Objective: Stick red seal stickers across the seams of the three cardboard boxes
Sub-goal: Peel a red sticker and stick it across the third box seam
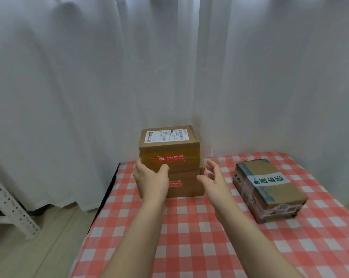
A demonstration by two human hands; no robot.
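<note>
- The upper box (169, 145) is sitting on the lower box (189, 183) at the far left corner of the surface (189, 237). A hard tug could be sliding it off the one below, or pushing the whole stack over the near edge to the floor (39, 247).
- The third box (269, 189) is lying well apart to the right, and from here no red seal is showing on it. I would guess it is the one at risk of being left undone.
- The left grip (149, 177) is grasping the upper box's front left corner, thumb across the front. With one side held, the box may be twisting.
- The right grip (213, 177) is hanging released just beside the stack, holding nothing.
- A red seal sticker (170, 158) is running across the upper box's front seam, and the thumb just below could be scuffing its edge.
- White curtains (69, 77) are hanging all round.
- A red-and-white checked cloth is covering the surface.
- A pale metal rack (7, 203) is leaning at the left.
</note>
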